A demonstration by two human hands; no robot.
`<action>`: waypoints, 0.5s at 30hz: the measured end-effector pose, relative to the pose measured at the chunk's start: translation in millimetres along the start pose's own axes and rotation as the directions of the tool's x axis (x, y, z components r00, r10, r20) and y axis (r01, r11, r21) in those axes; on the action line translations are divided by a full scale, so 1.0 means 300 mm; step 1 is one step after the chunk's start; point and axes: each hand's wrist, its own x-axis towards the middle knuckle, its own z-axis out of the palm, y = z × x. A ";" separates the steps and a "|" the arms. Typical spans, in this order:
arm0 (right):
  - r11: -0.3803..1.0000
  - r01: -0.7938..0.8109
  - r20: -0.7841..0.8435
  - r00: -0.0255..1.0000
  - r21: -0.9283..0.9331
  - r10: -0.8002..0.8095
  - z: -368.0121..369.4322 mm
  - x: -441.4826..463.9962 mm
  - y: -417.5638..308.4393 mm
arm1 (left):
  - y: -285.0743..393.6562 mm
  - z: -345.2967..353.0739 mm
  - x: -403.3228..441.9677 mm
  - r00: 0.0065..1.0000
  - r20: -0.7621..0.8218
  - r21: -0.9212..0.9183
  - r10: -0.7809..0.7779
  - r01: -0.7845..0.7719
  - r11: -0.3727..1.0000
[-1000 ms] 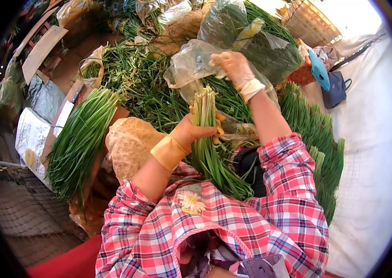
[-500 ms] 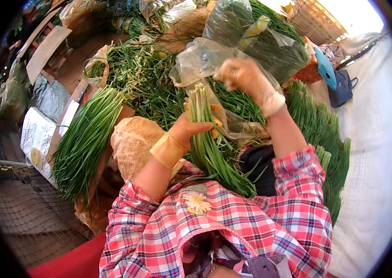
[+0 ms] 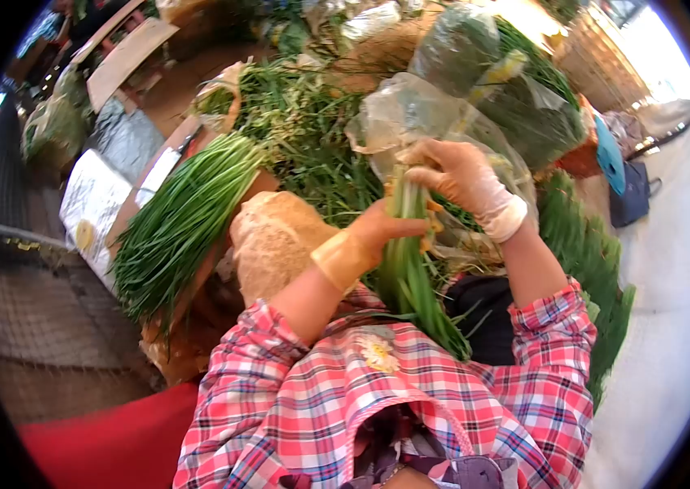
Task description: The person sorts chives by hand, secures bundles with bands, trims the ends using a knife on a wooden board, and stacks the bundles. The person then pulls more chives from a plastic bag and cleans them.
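My left hand, in a thin glove with a yellowish cuff, is wrapped around a bunch of garlic chives. The pale stem ends point away from me, and the green leaves hang down toward my lap. My right hand, gloved with a whitish cuff, is bent over the stem ends with its fingers closed on them. Its fingertips are partly hidden and a little blurred. Behind the bunch lies a clear plastic bag with greens under it.
A large pile of chives lies on a board at the left, with a knife beside it. Loose trimmings cover the ground ahead. More chives stand along the right by a white sheet. A wicker basket is at the far right.
My right hand has come down and left from above the plastic bag onto the stem ends. My left hand keeps its hold on the bunch. The whole view has shifted.
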 end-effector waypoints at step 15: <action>0.740 -0.655 0.558 0.676 0.155 0.481 0.378 -0.430 0.254 | 0.639 -0.295 -0.128 0.520 -0.129 0.321 0.844 -0.784 0.532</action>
